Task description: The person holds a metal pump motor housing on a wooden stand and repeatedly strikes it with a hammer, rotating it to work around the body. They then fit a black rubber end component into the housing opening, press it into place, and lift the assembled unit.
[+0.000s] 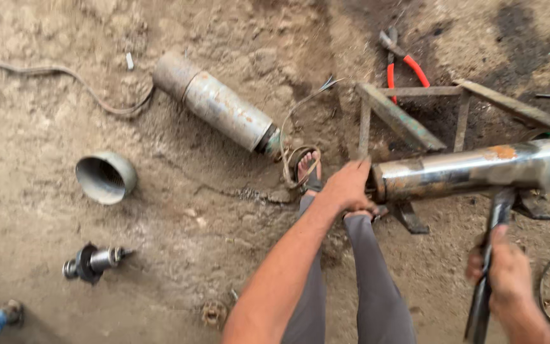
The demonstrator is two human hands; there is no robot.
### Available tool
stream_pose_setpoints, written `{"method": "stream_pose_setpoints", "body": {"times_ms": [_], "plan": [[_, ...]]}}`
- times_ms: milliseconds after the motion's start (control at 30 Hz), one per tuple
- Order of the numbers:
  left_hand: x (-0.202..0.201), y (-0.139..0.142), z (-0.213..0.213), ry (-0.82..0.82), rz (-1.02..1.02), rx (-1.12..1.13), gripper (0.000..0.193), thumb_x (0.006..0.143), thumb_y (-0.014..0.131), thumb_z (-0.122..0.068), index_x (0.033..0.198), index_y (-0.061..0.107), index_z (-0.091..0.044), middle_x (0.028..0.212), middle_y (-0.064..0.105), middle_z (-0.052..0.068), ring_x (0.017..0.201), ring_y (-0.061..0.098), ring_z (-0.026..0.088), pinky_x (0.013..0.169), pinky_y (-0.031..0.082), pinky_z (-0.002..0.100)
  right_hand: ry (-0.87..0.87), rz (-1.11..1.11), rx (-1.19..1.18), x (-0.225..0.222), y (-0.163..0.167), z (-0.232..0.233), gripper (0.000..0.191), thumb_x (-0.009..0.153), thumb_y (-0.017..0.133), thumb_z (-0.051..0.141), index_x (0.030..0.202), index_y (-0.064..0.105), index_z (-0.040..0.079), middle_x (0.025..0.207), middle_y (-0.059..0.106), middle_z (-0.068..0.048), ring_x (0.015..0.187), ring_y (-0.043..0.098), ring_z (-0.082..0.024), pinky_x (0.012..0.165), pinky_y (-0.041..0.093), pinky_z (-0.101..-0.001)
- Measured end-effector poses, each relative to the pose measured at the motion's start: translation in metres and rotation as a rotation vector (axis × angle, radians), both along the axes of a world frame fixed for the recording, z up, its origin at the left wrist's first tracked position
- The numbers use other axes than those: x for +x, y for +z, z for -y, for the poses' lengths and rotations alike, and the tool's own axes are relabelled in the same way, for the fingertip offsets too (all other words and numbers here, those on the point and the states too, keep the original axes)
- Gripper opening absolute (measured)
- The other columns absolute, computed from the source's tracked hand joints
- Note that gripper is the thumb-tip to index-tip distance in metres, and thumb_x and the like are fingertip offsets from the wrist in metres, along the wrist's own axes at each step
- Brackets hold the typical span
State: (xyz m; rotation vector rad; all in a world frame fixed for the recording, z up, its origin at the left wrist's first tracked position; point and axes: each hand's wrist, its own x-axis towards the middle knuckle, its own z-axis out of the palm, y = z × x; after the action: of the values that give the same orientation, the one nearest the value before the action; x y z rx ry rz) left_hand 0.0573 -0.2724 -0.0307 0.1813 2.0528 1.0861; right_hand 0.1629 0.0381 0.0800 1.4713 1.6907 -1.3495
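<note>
Steel cylinder lies on the metal stand, long axis running left to right. I see my left hand cupped over its left open end, fingers curled closed against the rim. My right hand, near and right, is wrapped around a dark handle rising to the cylinder's underside.

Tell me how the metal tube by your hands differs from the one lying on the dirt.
The shiny tube rests raised on a metal stand, with the left hand at its open end; the dull grey tube lies untouched on the ground. The shiny one lies almost level across the view, the grey one slants. Both are rust-spotted cylinders.
</note>
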Motion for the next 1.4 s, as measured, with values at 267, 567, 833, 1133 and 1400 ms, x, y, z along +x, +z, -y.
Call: {"method": "stream_pose_setpoints", "body": {"times_ms": [267, 567, 833, 1133, 1400], "plan": [[0.027, -0.041, -0.016, 0.14, 0.207, 0.081, 0.13, 0.051, 0.095, -0.054, 0.149, 0.035, 0.006, 0.141, 0.056, 0.03, 0.132, 0.056, 0.039, 0.111, 0.044, 0.042, 0.141, -0.069, 0.078, 0.065, 0.006, 0.091, 0.048, 0.102, 0.052, 0.054, 0.095, 0.057, 0.006, 0.064, 0.051, -0.001, 0.052, 0.045, -0.013, 0.045, 0.037, -0.0323], [0.029, -0.038, -0.016, 0.222, 0.15, 0.135, 0.116, 0.052, 0.094, -0.051, 0.143, 0.045, 0.004, 0.125, 0.068, 0.026, 0.12, 0.067, 0.038, 0.103, 0.052, 0.044, 0.663, 0.044, 0.348, 0.009, 0.026, 0.118, 0.044, 0.099, 0.058, 0.047, 0.105, 0.062, 0.004, 0.063, 0.061, -0.023, 0.057, 0.061, -0.038, 0.055, 0.046, -0.0492], [0.035, -0.029, -0.015, 0.337, 0.098, 0.16, 0.111, 0.047, 0.094, -0.049, 0.137, 0.053, 0.0, 0.123, 0.071, 0.023, 0.118, 0.067, 0.038, 0.101, 0.053, 0.043, 0.97, 0.152, 0.33, -0.059, 0.051, 0.13, 0.043, 0.102, 0.061, 0.043, 0.098, 0.058, 0.001, 0.065, 0.063, -0.024, 0.064, 0.063, -0.043, 0.06, 0.048, -0.052], [0.035, -0.024, -0.011, 0.382, 0.212, 0.151, 0.11, 0.047, 0.093, -0.046, 0.139, 0.055, -0.001, 0.114, 0.074, 0.022, 0.107, 0.073, 0.035, 0.094, 0.057, 0.041, 0.79, -0.235, 0.494, -0.026, 0.064, 0.107, 0.047, 0.108, 0.05, 0.046, 0.114, 0.057, 0.0, 0.076, 0.055, -0.022, 0.066, 0.054, -0.04, 0.061, 0.044, -0.0509], [0.038, -0.039, -0.018, 0.376, 0.121, 0.173, 0.11, 0.047, 0.094, -0.047, 0.138, 0.055, 0.001, 0.113, 0.074, 0.023, 0.109, 0.072, 0.037, 0.097, 0.055, 0.042, 0.755, 0.029, 0.362, -0.034, 0.066, 0.091, 0.045, 0.102, 0.057, 0.046, 0.094, 0.061, 0.001, 0.064, 0.061, -0.023, 0.061, 0.056, -0.041, 0.055, 0.044, -0.0485]]}}
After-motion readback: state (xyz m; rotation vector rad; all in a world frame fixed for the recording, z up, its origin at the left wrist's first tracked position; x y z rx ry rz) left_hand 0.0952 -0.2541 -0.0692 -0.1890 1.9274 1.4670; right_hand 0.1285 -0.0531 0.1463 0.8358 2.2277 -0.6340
